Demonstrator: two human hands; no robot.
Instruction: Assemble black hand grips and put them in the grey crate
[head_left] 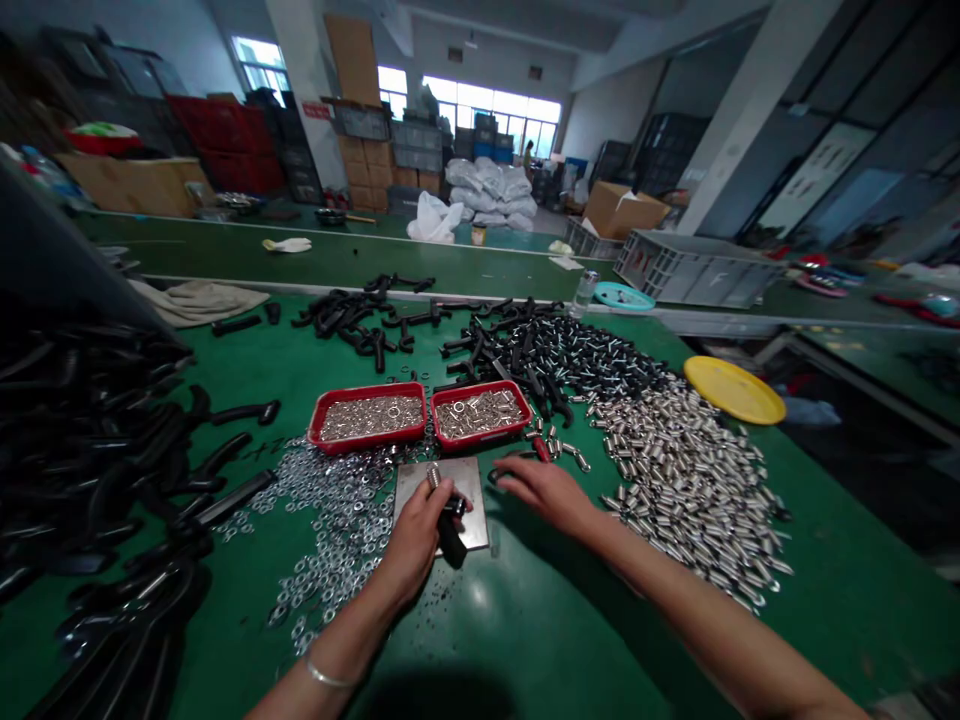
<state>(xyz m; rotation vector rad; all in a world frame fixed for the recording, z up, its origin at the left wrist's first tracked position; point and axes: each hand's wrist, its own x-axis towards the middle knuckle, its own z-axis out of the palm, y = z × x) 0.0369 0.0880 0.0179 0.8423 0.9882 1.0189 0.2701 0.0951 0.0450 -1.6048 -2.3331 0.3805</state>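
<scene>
My left hand (pixel 418 530) is closed round a black handle-shaped part (pixel 451 542), above a square metal plate (pixel 471 475). A silver ribbed cylinder (pixel 433 477) sticks up by its thumb. My right hand (pixel 553 495) hovers right of the plate with its fingers extended and slightly apart. Beside those fingers lies a tool with a red end (pixel 541 449), its dark remainder partly covered by the hand. Two red trays, the left tray (pixel 367 440) and the right tray (pixel 484 436), stand behind the plate, filled with small metal pieces.
Loose metal rings (pixel 330 540) spread left of the plate. A heap of silver cylinders (pixel 690 470) lies at right, with black-and-silver screws (pixel 600 355) behind. Black handle parts (pixel 345 312) lie at the back and pile high at left (pixel 97 480). A yellow lid (pixel 735 390) rests at right.
</scene>
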